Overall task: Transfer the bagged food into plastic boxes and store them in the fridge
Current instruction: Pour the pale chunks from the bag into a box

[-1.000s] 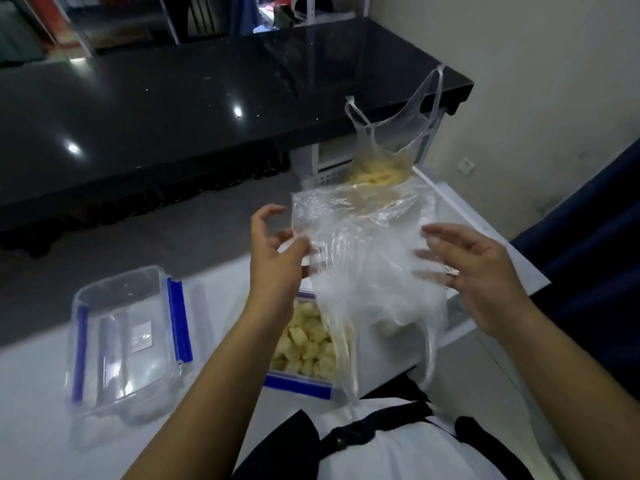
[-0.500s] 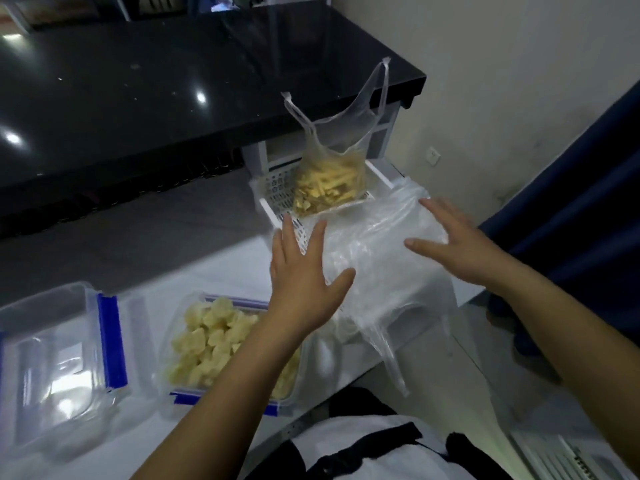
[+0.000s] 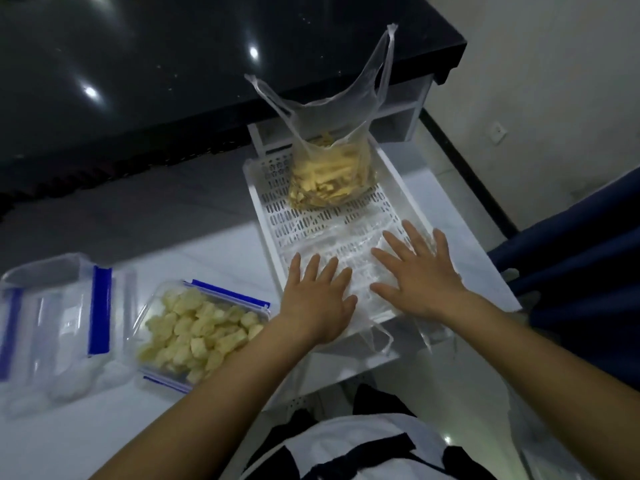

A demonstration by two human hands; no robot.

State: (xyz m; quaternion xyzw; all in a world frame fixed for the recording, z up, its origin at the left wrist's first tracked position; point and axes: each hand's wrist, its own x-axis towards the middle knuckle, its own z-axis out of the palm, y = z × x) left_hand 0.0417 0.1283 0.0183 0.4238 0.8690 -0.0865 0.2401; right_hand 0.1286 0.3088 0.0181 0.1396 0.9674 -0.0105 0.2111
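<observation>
Risk, left to right: lidless box (image 3: 201, 332) of food at 9 o'clock could be elbowed off the tabletop (image 3: 214, 251); left hand (image 3: 317, 299) and right hand (image 3: 417, 277), fingers flat, gripping nothing, press the empty bag (image 3: 349, 258) in the tray (image 3: 412, 188); full bag (image 3: 332, 181) at 12 o'clock may topple.

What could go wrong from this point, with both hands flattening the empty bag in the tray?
1. The empty bag hangs over the white slotted tray at its near edge; once the left hand and right hand lift, it may slide off.
2. The full bag of yellow strips stands unsupported with its handles up and could tip.
3. The filled box sits lidless beside the left forearm and could get nudged.
</observation>
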